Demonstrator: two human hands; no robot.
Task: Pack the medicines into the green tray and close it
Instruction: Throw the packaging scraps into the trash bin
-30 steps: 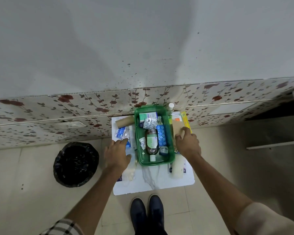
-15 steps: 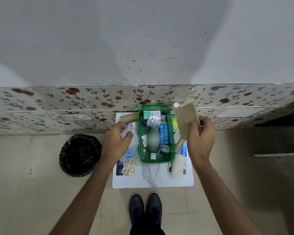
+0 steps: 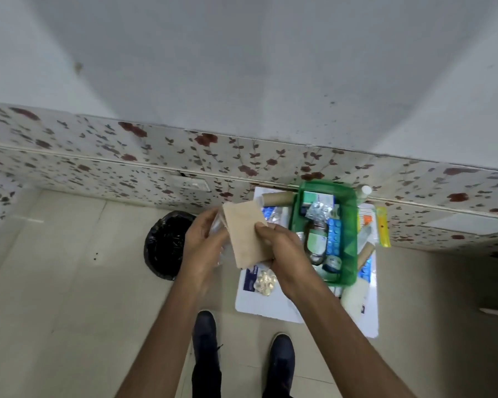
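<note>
We see the fingers (image 3: 263, 228) of the right hand (image 3: 288, 254) closed on a flat tan packet (image 3: 246, 235), thumb on its face near the right edge, the rest curled behind. The left hand (image 3: 203, 245) meets the packet's left edge with fingers bent around it; something clear and crinkled shows between that hand and the packet, but we cannot tell what it is or whether the left fingers grip it. Both hands hold the packet in the air, left of the green tray (image 3: 348, 254) and clear of it.

The tray stands open on a white counter (image 3: 270, 305) against the flowered wall panel (image 3: 98, 168). Inside it we make out a brown bottle (image 3: 316, 239) lying along its length, a blue blister strip (image 3: 334, 235) beside the bottle, a silver blister pack (image 3: 318, 209) above them and a green-and-white box (image 3: 318, 198) at the far end.

Still outside the tray, a strip of pale round tablets (image 3: 266, 281) lies on the counter just below the right hand, a cardboard tube (image 3: 278, 199) lies near the tray's far left corner, a yellow strip (image 3: 383, 226) sits well to the right, and a white bottle (image 3: 354, 300) lies near the tray's near right corner.

On the tiled floor (image 3: 55, 282) left of the counter stands a bin lined with a black bag (image 3: 164, 245). Two dark shoes (image 3: 204, 326) show below.
</note>
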